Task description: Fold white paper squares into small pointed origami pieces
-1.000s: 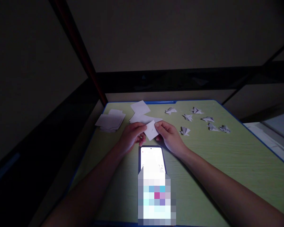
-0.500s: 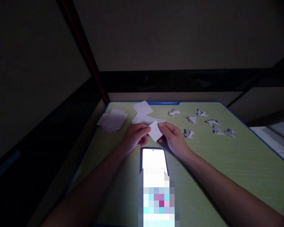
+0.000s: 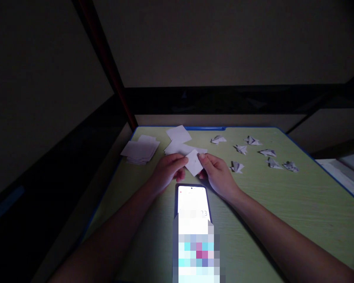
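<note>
A small white square of paper [image 3: 194, 164], turned like a diamond, is pinched between my two hands above the table. My left hand [image 3: 169, 169] grips its left corner, thumb on top and fingers curled underneath. On the right corner, my right hand [image 3: 216, 173] presses with its thumb, the other fingers tucked behind. A small dark mark shows near the middle of the paper. Just below the hands lies a phone [image 3: 192, 200] with a bright screen, its lower part blurred into blocks. Behind the hands are loose white paper sheets [image 3: 179, 135], partly overlapping.
A stack of white paper [image 3: 140, 148] lies at the table's left edge. Several folded paper pieces [image 3: 241, 149] are scattered over the right half of the green table [image 3: 283, 204]. The table has a blue rim, and a dark-banded wall [image 3: 224, 100] stands behind it.
The view has shifted very slightly. Both hands keep the same pinch on the paper square, and the things on the table look unmoved.
</note>
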{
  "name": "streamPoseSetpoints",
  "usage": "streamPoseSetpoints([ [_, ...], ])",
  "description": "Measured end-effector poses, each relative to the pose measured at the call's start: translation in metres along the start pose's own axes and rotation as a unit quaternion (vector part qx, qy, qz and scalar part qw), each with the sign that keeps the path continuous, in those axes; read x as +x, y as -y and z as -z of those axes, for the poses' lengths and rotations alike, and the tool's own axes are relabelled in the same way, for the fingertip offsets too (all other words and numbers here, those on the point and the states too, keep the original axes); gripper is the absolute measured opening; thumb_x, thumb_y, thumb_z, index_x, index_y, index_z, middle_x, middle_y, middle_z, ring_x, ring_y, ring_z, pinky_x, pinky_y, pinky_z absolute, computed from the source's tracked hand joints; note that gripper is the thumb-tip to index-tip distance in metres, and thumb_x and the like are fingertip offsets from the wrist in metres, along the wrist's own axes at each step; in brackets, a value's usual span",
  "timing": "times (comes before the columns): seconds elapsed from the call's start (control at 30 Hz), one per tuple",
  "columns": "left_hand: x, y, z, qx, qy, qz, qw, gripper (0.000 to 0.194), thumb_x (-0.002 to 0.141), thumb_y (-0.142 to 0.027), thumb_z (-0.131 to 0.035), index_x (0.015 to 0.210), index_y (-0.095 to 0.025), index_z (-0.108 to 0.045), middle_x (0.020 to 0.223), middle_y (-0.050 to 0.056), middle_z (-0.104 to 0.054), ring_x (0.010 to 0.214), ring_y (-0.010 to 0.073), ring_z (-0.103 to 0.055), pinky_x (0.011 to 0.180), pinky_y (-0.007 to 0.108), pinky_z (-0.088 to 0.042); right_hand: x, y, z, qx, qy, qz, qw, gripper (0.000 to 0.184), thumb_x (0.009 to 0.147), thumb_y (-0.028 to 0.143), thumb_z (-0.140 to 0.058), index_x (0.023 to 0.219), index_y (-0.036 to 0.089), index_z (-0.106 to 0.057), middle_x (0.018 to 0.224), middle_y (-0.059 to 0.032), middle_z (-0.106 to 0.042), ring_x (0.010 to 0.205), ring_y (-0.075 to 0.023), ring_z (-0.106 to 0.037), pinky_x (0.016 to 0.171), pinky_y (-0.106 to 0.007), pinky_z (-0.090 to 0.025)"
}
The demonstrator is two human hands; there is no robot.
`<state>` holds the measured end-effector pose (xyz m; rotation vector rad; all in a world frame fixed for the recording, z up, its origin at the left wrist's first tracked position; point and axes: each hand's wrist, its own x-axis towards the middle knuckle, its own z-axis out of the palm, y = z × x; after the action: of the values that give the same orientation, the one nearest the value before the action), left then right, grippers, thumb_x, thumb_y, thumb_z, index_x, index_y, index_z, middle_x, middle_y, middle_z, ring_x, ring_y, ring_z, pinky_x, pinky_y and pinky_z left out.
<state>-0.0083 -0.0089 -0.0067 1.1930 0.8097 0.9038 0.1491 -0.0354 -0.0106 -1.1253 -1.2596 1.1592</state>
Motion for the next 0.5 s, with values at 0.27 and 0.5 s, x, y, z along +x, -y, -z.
streamPoseSetpoints([
  [0.27,-0.0005,-0.0004,-0.0013,0.005,-0.002,-0.006,1.0,0.026,0.075,-0.039,-0.064,0.068,-0.015,-0.056,0.043,-0.004,-0.051,0.036,0.0064,-0.043,0.036,0.018,-0.028,-0.0001,0.0005,-0.0007,0.009,0.005,0.006,1.0,0.046,0.085,0.058,-0.052,0.062,0.018,-0.052,0.049,0.004,-0.048,0.044,-0.0092,-0.041,0.043,-0.024,-0.029],
  [0.5,0.0003,0.0025,-0.0022,0.039,-0.021,-0.02,0.999,0.024,0.076,-0.037,-0.062,0.065,-0.016,-0.056,0.043,-0.004,-0.052,0.035,0.0059,-0.043,0.036,0.019,-0.029,-0.0002,-0.0009,-0.0003,-0.003,0.0,0.01,1.0,0.047,0.086,0.058,-0.05,0.06,0.019,-0.051,0.049,0.0035,-0.048,0.044,-0.0096,-0.041,0.045,-0.024,-0.031],
])
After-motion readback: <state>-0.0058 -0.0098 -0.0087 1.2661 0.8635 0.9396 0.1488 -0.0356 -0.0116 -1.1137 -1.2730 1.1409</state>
